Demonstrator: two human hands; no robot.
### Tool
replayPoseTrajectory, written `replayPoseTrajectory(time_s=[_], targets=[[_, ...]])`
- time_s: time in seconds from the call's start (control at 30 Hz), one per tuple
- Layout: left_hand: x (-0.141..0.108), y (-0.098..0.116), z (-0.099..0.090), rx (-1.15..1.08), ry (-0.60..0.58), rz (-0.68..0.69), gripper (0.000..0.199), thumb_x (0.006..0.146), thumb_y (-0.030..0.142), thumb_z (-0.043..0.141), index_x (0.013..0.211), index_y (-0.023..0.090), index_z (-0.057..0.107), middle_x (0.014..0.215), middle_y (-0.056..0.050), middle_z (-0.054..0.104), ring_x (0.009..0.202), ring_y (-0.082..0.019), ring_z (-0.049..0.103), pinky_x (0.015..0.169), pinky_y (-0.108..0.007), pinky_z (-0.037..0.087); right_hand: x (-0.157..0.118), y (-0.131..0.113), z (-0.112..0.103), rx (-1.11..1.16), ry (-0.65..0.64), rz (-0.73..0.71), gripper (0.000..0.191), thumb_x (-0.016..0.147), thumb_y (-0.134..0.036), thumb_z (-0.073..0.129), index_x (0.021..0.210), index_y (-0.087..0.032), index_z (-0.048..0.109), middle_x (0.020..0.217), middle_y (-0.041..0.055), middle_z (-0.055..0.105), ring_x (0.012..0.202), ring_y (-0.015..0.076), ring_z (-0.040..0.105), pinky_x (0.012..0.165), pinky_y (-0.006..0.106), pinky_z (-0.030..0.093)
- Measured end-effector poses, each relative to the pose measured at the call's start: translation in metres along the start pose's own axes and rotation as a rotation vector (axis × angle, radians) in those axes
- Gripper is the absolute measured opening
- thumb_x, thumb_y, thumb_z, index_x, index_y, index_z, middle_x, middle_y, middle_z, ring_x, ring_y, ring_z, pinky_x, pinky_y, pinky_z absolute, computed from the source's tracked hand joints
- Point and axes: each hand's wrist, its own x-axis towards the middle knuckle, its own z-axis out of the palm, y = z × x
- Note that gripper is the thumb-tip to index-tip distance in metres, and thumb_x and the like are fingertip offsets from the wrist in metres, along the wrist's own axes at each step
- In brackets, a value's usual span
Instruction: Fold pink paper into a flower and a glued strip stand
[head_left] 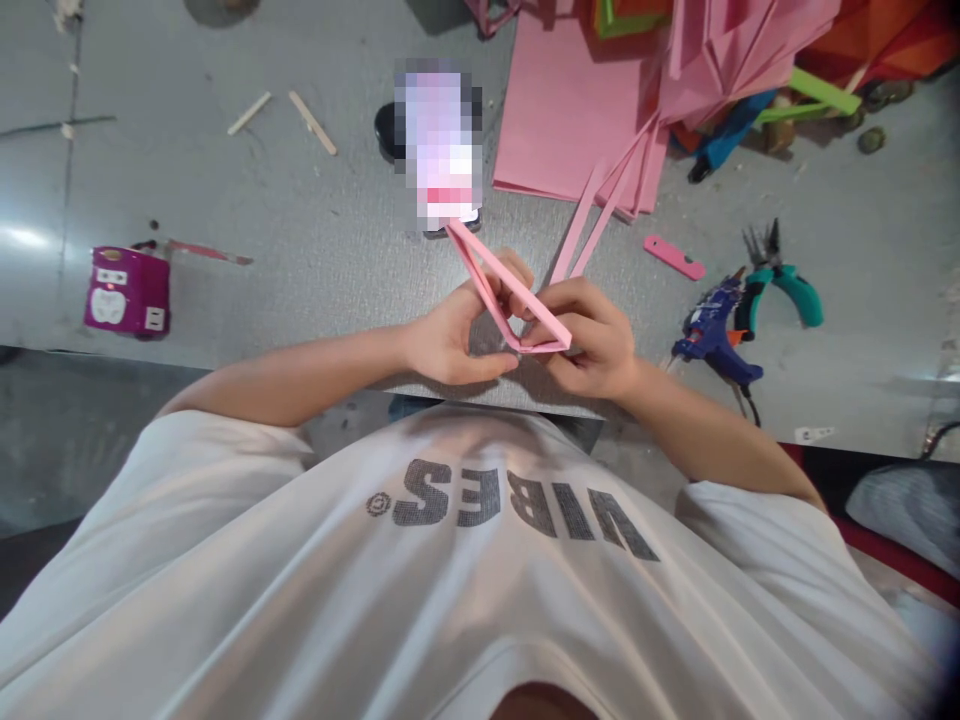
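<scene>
A pink folded-paper triangular frame [541,312] is held between my two hands, just over the near edge of the table. My left hand [457,335] has its fingers curled behind the frame's left side, the thumb reaching along below it. Closed at the lower right corner is my right hand [592,335], its fingertips pinching the frame from inside. The frame's far tip points toward a phone [442,140] whose screen is blurred out. Narrow pink paper strips [576,230] run from behind my right hand up toward a stack of pink paper sheets [570,110].
Right of my hands lie a pink cutter [673,257], a blue glue gun [709,320] and teal-handled pliers [802,295]. Folded coloured paper shapes [735,50] pile up at the back right. On the left are a purple power box [129,292] and two wooden sticks [313,122].
</scene>
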Motion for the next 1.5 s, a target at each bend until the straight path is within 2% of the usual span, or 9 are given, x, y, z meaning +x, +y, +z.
replayPoseTrajectory(time_s=[0.27, 0.43, 0.57, 0.73, 0.87, 1.17, 1.27, 1.4, 1.5], targets=[[-0.008, 0.023, 0.015, -0.127, 0.0, -0.183, 0.04, 0.104, 0.057, 0.084, 0.107, 0.026, 0.06, 0.09, 0.0, 0.061, 0.071, -0.013, 0.06, 0.061, -0.029, 0.052, 0.001, 0.009, 0.0, 0.061, 0.095, -0.079, 0.018, 0.108, -0.037, 0.068, 0.119, -0.036, 0.082, 0.121, 0.0084, 0.07, 0.096, 0.0232, 0.073, 0.072, 0.041, 0.067], [-0.005, 0.024, 0.014, -0.049, 0.1, -0.134, 0.039, 0.103, 0.054, 0.085, 0.098, 0.025, 0.059, 0.088, 0.0, 0.058, 0.07, -0.012, 0.058, 0.059, -0.028, 0.047, -0.001, 0.012, -0.005, -0.015, 0.104, 0.022, 0.035, 0.103, -0.053, 0.068, 0.132, -0.034, 0.078, 0.116, 0.0106, 0.069, 0.095, 0.0274, 0.07, 0.074, 0.047, 0.065], [-0.004, 0.017, 0.011, 0.033, 0.164, -0.145, 0.049, 0.096, 0.055, 0.094, 0.101, 0.026, 0.056, 0.086, 0.003, 0.06, 0.066, -0.01, 0.054, 0.057, -0.026, 0.043, -0.002, 0.015, -0.005, -0.016, 0.133, -0.107, 0.024, 0.103, -0.044, 0.076, 0.123, -0.031, 0.076, 0.094, 0.0033, 0.073, 0.079, 0.0225, 0.069, 0.07, 0.04, 0.06], [-0.004, 0.016, 0.013, -0.041, 0.247, -0.218, 0.05, 0.093, 0.054, 0.099, 0.112, 0.025, 0.063, 0.089, 0.003, 0.07, 0.068, -0.009, 0.063, 0.063, -0.024, 0.05, 0.001, 0.018, -0.004, -0.188, 0.175, -0.258, 0.009, 0.105, -0.031, 0.076, 0.115, -0.03, 0.077, 0.094, 0.0004, 0.077, 0.074, 0.0164, 0.069, 0.066, 0.032, 0.053], [-0.002, 0.02, 0.014, -0.046, 0.207, -0.308, 0.039, 0.1, 0.054, 0.093, 0.102, 0.019, 0.075, 0.085, 0.0, 0.077, 0.065, -0.007, 0.065, 0.062, -0.021, 0.052, 0.002, 0.02, -0.006, -0.247, 0.201, -0.331, 0.007, 0.107, -0.027, 0.077, 0.113, -0.028, 0.079, 0.092, -0.0009, 0.075, 0.07, 0.0144, 0.065, 0.065, 0.031, 0.051], [-0.005, 0.017, 0.015, 0.138, 0.212, -0.033, 0.021, 0.109, 0.04, 0.081, 0.102, 0.02, 0.078, 0.085, -0.002, 0.079, 0.068, -0.009, 0.066, 0.063, -0.021, 0.053, -0.007, 0.025, -0.012, -0.351, 0.122, -0.458, 0.014, 0.103, -0.027, 0.085, 0.114, -0.035, 0.087, 0.105, -0.002, 0.089, 0.091, 0.0206, 0.084, 0.073, 0.036, 0.064], [-0.006, 0.016, 0.013, 0.166, 0.24, 0.052, 0.019, 0.11, 0.036, 0.078, 0.098, 0.022, 0.075, 0.078, 0.001, 0.073, 0.067, -0.01, 0.064, 0.062, -0.023, 0.051, -0.001, 0.021, -0.015, -0.25, 0.206, -0.525, 0.018, 0.1, -0.044, 0.092, 0.11, -0.032, 0.085, 0.091, -0.0019, 0.086, 0.077, 0.0195, 0.081, 0.066, 0.035, 0.063], [-0.005, 0.015, 0.01, 0.234, 0.255, 0.146, 0.019, 0.111, 0.033, 0.075, 0.096, 0.023, 0.071, 0.078, 0.001, 0.07, 0.066, -0.011, 0.063, 0.062, -0.025, 0.05, 0.003, 0.014, -0.013, 0.035, 0.321, -0.233, 0.043, 0.104, -0.071, 0.079, 0.103, -0.028, 0.082, 0.066, -0.0023, 0.071, 0.051, 0.0164, 0.062, 0.05, 0.035, 0.05], [-0.003, 0.015, 0.009, 0.269, 0.218, 0.174, 0.02, 0.111, 0.03, 0.074, 0.094, 0.023, 0.068, 0.077, 0.002, 0.068, 0.065, -0.01, 0.06, 0.061, -0.023, 0.047, 0.001, 0.004, -0.01, 0.146, 0.372, 0.046, 0.041, 0.106, -0.069, 0.078, 0.105, -0.029, 0.084, 0.07, 0.0002, 0.075, 0.052, 0.0174, 0.063, 0.05, 0.035, 0.051]])
